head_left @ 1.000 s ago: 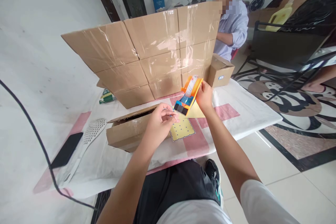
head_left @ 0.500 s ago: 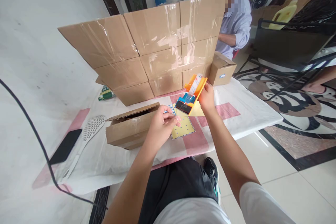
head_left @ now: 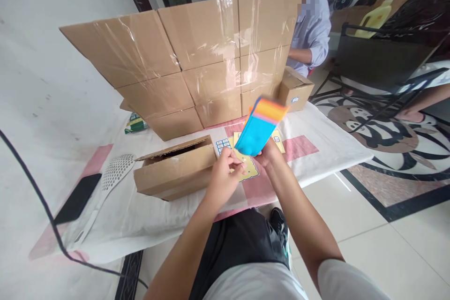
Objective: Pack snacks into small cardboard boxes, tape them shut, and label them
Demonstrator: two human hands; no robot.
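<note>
My right hand (head_left: 269,151) grips an orange and blue tape dispenser (head_left: 258,126) from below, its broad blue side turned toward me and smeared a little by motion. To the left of its lower end, my left hand (head_left: 227,173) is closed, fingers curled toward the thumb; whatever is between the fingertips is too small to make out. Just left of that hand stands a small cardboard box (head_left: 176,168), its top flap slightly raised. Yellow printed sheets (head_left: 251,171) lie on the cloth under the dispenser.
A tall taped cardboard panel (head_left: 211,51) stands across the table's back. A small closed carton (head_left: 295,89) sits at right. On the left lie a white slotted skimmer (head_left: 117,173), a dark phone-like slab (head_left: 79,199) and a green packet (head_left: 135,123). A person (head_left: 312,28) is behind the panel.
The tape dispenser has been turned in my right hand, so its blue side now faces me instead of the tape roll. My left hand has moved slightly right and down.
</note>
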